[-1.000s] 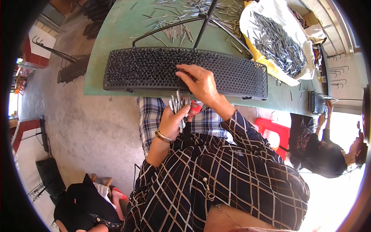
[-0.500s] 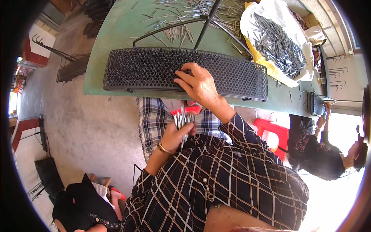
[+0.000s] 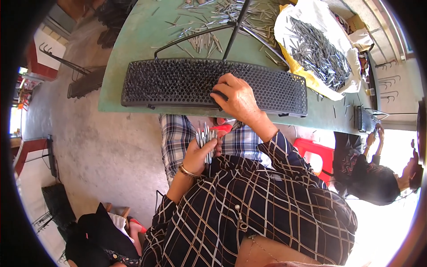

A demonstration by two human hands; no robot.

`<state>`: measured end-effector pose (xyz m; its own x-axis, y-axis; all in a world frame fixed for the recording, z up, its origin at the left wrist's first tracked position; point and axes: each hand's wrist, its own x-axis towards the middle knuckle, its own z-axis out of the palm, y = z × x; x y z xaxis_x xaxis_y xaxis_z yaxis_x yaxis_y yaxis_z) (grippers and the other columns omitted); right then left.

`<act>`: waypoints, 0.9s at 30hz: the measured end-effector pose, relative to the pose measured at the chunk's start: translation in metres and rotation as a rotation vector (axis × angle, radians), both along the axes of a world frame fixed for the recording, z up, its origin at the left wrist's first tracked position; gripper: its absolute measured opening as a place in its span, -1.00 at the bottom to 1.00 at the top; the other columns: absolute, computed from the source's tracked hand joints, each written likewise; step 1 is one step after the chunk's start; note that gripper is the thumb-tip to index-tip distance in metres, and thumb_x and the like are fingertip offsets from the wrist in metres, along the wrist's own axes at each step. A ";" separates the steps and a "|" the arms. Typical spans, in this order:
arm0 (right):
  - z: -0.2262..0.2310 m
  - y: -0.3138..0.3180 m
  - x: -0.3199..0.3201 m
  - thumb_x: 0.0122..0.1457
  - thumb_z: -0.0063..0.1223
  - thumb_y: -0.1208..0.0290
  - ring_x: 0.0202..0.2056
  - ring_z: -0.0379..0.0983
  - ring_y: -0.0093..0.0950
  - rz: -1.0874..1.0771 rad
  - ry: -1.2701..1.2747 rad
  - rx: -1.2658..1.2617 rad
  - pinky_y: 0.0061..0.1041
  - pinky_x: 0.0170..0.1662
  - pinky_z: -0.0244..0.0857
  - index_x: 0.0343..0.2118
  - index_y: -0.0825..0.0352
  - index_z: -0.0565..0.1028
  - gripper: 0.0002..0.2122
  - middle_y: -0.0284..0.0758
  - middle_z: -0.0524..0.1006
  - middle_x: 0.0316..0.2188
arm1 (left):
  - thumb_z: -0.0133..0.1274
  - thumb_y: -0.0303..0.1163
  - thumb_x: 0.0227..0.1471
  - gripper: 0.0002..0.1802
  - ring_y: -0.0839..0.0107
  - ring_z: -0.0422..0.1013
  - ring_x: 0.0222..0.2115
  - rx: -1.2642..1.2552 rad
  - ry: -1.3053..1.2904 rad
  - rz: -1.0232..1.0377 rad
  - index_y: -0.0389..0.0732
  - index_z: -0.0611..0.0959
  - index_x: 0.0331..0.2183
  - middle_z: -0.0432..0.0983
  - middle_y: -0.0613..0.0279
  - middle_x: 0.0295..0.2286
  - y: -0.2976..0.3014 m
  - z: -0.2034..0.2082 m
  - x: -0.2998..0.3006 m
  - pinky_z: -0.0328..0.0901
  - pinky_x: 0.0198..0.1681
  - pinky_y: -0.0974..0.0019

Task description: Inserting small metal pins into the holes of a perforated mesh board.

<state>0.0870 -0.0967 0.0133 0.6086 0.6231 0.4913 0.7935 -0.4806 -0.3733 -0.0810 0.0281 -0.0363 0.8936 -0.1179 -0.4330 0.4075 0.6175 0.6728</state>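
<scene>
My left hand is closed around a bundle of short silvery metal rods, held over my lap with their ends pointing up. A long black perforated rack lies along the table's near edge. Dark rods stand upright in the holes of its left and middle part, while the right part shows bare holes. Over the rack's middle, near its front edge, my right hand rests with bent fingers pinched together. Whatever sits between those fingertips is hidden.
The green table bears scattered rods beyond the rack. A white and yellow sack full of rods lies at the far right. Black bars rise behind the rack. A red stool and a co-worker are to the right; another person sits lower left.
My right hand has shifted slightly right along the rack, its fingers still pinched. My left hand has tilted a little, and the rods in it have shifted slightly left.
</scene>
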 end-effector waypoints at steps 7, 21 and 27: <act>0.007 0.003 0.003 -0.02 0.16 0.51 -0.36 0.45 -0.22 0.017 0.129 0.114 -0.36 -0.29 0.35 -0.41 0.38 0.52 -0.89 -0.23 0.46 -0.36 | 0.02 -0.46 0.08 -0.64 0.50 0.41 -0.43 -0.028 -0.004 0.066 -0.27 0.44 -0.05 0.51 0.22 -0.36 0.000 0.005 0.009 0.36 -0.38 0.43; 0.031 -0.031 -0.062 -0.13 0.17 0.53 -0.33 0.49 -0.40 0.374 -0.231 -0.014 -0.45 -0.34 0.33 -0.33 0.33 0.54 -0.78 -0.28 0.53 -0.25 | 0.00 -0.31 0.14 -0.73 0.47 0.49 -0.42 -0.240 -0.049 0.181 -0.27 0.54 -0.19 0.55 0.24 -0.37 0.006 0.018 0.027 0.39 -0.37 0.40; 0.024 -0.043 -0.078 0.02 0.18 0.42 -0.41 0.47 -0.51 0.200 0.312 0.190 -0.51 -0.43 0.31 -0.31 0.32 0.56 -0.83 -0.27 0.53 -0.29 | 0.03 -0.37 0.11 -0.74 0.44 0.51 -0.35 -0.038 -0.071 0.192 -0.29 0.54 -0.17 0.56 0.21 -0.31 -0.006 0.013 0.020 0.40 -0.38 0.38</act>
<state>0.0090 -0.1396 0.0370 0.6223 0.6605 0.4202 0.6994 -0.2279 -0.6774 -0.0605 0.0219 -0.0237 0.9295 0.0430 -0.3664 0.2318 0.7046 0.6707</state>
